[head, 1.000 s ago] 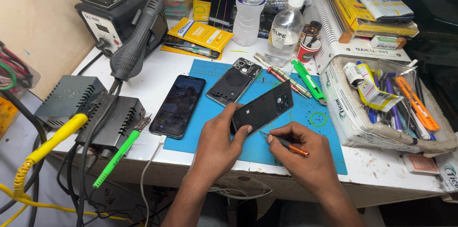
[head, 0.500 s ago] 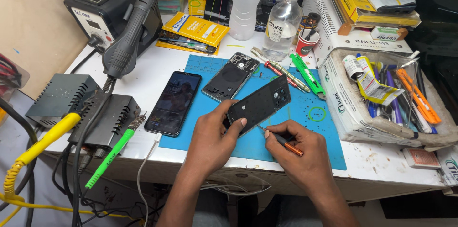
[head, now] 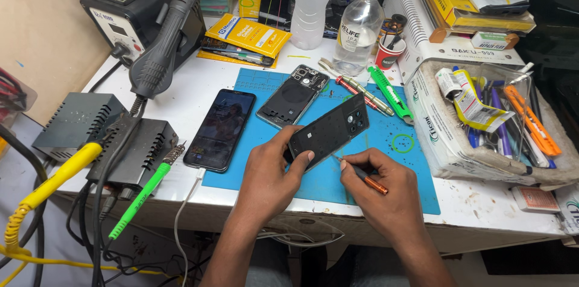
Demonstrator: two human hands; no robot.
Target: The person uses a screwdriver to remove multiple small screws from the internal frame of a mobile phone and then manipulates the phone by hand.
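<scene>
My left hand (head: 272, 172) grips the near end of a black phone back cover (head: 330, 129) and holds it tilted above the blue work mat (head: 386, 160). In my right hand (head: 377, 187) is a small orange-handled tool (head: 369, 179), its tip touching the cover's lower edge. A disassembled phone body (head: 292, 94) lies face down on the mat behind the cover. Further left, a black phone (head: 220, 129) with a dim lit screen lies half on the mat with a white cable plugged in.
A hot-air station (head: 142, 3) with its black handle (head: 166, 45) stands back left, two grey power boxes (head: 108, 136) and a green-handled iron (head: 142, 193) beside it. Bottles (head: 359, 21), a green knife (head: 389, 94), yellow packets (head: 247, 33) and a bin of pens (head: 494, 118) crowd the back and right.
My left hand has lifted and tilted the back cover slightly, and the tool tip in my right hand has moved in against its lower edge. The view has shifted a little.
</scene>
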